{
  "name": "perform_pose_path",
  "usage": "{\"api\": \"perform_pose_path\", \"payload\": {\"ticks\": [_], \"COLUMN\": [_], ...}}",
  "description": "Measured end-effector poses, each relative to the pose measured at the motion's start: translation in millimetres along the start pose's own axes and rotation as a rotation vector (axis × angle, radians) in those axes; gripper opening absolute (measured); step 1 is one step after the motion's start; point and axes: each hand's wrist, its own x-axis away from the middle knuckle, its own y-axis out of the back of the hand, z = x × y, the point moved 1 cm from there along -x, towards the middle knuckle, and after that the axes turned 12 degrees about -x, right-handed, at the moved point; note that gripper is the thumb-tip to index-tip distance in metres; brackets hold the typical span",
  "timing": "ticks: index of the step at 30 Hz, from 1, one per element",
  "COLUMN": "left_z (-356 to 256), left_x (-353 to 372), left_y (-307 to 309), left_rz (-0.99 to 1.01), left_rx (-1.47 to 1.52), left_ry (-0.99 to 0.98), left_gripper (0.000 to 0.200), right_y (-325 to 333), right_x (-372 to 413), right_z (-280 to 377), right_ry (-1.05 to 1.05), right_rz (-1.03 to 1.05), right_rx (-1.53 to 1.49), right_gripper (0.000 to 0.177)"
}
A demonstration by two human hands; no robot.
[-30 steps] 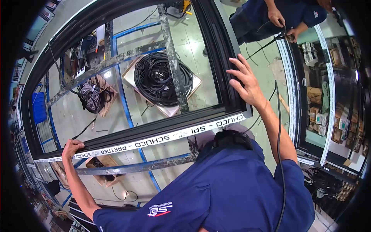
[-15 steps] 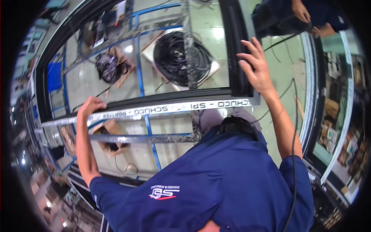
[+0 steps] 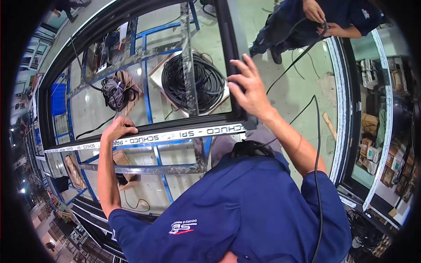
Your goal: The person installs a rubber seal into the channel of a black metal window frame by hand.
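A large black window frame (image 3: 184, 126), its near edge covered by white tape printed "SCHUCO", lies across the supports before me. My left hand (image 3: 118, 130) is closed over the near rail, left of its middle, fingers curled and thumb pressed along the inner edge. A thin black strip (image 3: 97, 128) runs inside the frame beside that hand. Over the right side bar, near the close corner, is my right hand (image 3: 251, 90). Its fingers are spread, with the fingertips at the bar's inner edge.
Blue-painted stand bars (image 3: 147, 94) cross beneath the frame. On the floor below are a big coil of black strip (image 3: 193, 83) and a smaller bundle (image 3: 117, 92). A co-worker (image 3: 302, 22) at upper right handles a black strip (image 3: 294, 57). Another taped frame (image 3: 340, 87) stands at right.
The frame's right corner and my right hand have shifted left in view; my left hand appears slightly further right and lower. More of the co-worker and the strip in their hands now shows.
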Motion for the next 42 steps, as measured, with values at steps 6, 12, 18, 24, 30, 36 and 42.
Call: {"api": "perform_pose_path", "payload": {"ticks": [6,12,18,24,30,36,42], "left_z": [-79,-144,-183,-198,-224,-280,-246], "left_x": [-12,-33,-56,-66,-69,-60,-86], "left_y": [-18,-38,-62,-62,-57,-57,-79], "left_rz": [-0.050,-0.042,0.011,0.054,0.077,0.097,0.037], "left_rx": [-0.046,-0.040,0.062,-0.072,-0.097,-0.084,-0.100], "left_ry": [0.009,0.129,0.062,0.112,-0.087,-0.166,-0.287], "left_gripper": [0.028,0.031,0.029,0.032,0.028,0.041,0.045], "right_y": [6,28,33,60,79,74,82], "right_x": [3,5,4,19,129,288,375], "right_z": [-5,-24,-45,-54,-111,-213,-197], "right_ry": [0.028,0.184,0.268,0.287,-0.367,-0.900,-1.364], "right_rz": [0.021,0.207,0.247,0.262,0.152,0.347,0.060], "right_rx": [-0.103,-0.196,-0.260,-0.325,-0.400,-0.202,-0.467], "right_gripper": [0.019,0.043,0.048,0.060,0.044,0.035,0.039]}}
